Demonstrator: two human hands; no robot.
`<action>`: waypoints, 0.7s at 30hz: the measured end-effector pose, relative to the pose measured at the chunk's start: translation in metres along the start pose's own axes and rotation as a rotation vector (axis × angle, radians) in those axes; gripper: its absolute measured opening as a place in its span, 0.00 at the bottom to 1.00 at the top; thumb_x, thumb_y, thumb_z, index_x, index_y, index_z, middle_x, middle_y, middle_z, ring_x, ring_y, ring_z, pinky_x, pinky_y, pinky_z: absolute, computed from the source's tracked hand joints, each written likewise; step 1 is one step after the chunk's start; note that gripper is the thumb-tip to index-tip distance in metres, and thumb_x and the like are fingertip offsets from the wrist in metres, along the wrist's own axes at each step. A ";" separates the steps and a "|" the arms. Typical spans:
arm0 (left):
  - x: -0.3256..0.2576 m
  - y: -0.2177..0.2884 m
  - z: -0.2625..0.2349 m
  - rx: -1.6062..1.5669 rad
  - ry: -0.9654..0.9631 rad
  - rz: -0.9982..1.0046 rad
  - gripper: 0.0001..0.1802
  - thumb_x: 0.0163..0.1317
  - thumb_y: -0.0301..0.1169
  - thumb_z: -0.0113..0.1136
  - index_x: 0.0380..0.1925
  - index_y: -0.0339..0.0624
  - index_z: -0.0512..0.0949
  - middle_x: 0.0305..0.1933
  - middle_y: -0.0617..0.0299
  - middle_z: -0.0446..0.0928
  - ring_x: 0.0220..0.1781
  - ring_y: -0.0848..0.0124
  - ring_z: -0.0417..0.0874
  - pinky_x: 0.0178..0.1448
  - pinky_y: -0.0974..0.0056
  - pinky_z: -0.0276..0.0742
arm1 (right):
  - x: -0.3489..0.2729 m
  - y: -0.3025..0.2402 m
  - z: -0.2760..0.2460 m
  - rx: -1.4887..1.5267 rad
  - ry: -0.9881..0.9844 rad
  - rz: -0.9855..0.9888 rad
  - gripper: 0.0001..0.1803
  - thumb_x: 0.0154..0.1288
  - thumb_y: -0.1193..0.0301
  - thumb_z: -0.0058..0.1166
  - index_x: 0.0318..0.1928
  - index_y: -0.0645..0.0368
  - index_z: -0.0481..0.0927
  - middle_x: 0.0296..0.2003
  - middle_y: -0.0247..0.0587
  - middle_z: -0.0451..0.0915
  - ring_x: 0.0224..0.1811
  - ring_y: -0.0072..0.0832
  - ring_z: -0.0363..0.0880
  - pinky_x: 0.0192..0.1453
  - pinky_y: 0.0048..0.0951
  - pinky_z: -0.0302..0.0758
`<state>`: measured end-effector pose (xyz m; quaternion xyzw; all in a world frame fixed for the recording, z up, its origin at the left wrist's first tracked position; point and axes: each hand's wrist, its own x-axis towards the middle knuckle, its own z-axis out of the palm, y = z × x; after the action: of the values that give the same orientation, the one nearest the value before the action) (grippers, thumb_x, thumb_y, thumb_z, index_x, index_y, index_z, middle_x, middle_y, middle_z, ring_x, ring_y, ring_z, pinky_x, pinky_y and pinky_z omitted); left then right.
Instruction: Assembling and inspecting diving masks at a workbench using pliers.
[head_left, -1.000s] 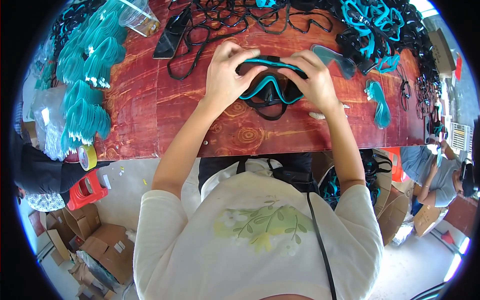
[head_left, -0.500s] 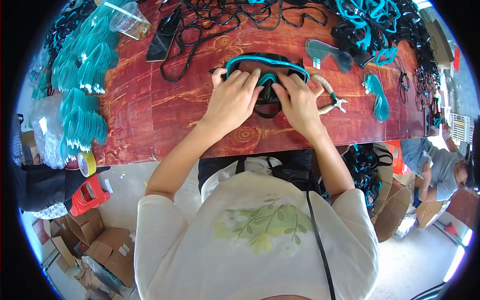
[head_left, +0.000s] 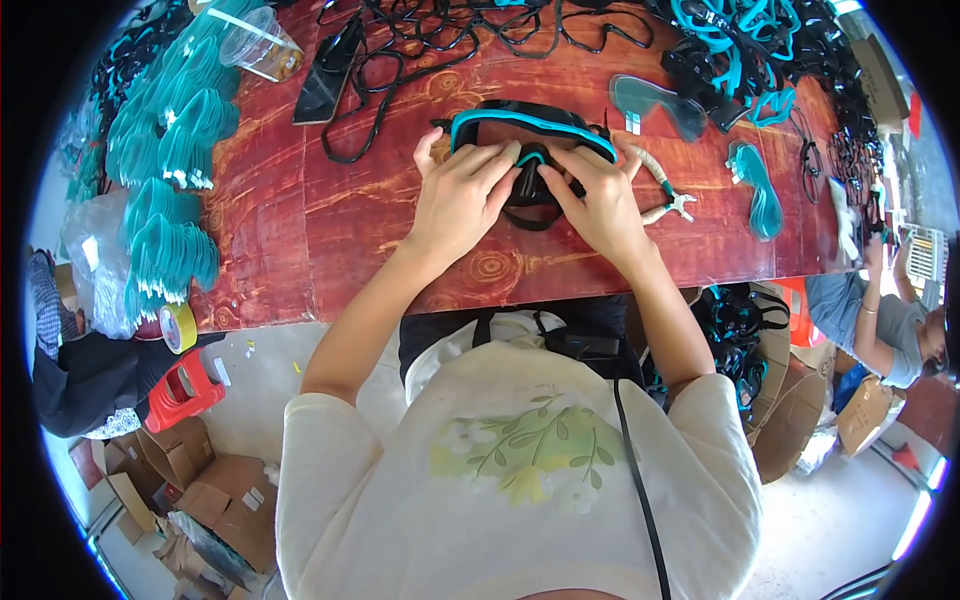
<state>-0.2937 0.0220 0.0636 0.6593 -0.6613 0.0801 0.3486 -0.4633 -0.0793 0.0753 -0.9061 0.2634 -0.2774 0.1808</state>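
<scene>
A black diving mask (head_left: 532,112) with a teal frame rim lies on the reddish wooden table, straight ahead of me. My left hand (head_left: 462,195) grips its left side, with the thumb and fingertips pressed near the nose pocket. From the other side my right hand (head_left: 602,197) holds the mask, its thumb and fingers also close to the nose pocket. Part of the mask's lower edge is hidden by my fingers, and a black strap loops below it. Cutting pliers (head_left: 652,170) with wrapped handles lie just right of my right hand.
Stacked teal frame pieces (head_left: 165,240) line the table's left side. A plastic cup (head_left: 262,45) and a black phone-like slab (head_left: 325,85) sit at the far left. Rightward are a clear lens (head_left: 655,105), teal pieces (head_left: 757,195) and piled masks (head_left: 730,55). A co-worker (head_left: 875,320) is at far right.
Both hands stay on the mask and shift slightly, and the mask's top edge tips up a little. At the far right the co-worker has raised their arms toward the table.
</scene>
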 end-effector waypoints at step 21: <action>0.028 -0.028 -0.009 -0.928 0.258 -0.593 0.17 0.69 0.27 0.55 0.56 0.35 0.73 0.44 0.61 0.79 0.23 0.82 0.77 0.18 0.74 0.75 | 0.030 0.032 -0.022 0.134 0.166 0.257 0.17 0.71 0.61 0.51 0.49 0.61 0.78 0.16 0.47 0.72 0.16 0.38 0.74 0.22 0.36 0.67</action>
<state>-0.2610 0.0008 0.0761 0.5792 -0.3658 -0.2405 0.6876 -0.4678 -0.1262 0.0897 -0.8249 0.3719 -0.3429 0.2522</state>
